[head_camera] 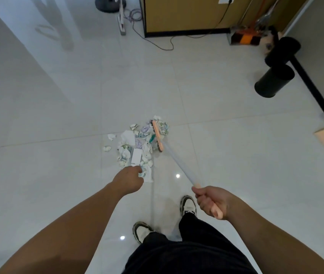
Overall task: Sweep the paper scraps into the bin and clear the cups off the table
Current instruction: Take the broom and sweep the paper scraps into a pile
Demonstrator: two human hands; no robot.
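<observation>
So: paper scraps (137,147) piled on floor (58,115), broom (158,136) head against them. Right hand (211,202) grips handle; left hand (130,179) fingers hidden, can't tell. Bin (274,82) well apart — long push likely scatters strays.

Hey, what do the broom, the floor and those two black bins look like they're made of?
Broom: likely plastic; peach head and grip look smooth and moulded, and the pale shaft could be plastic or coated metal.
Floor: glazed tile, probably ceramic; glossy, with grout lines and mirrored ceiling lights.
Black bins: matte and smooth; plastic or painted metal, can't tell which.
</observation>
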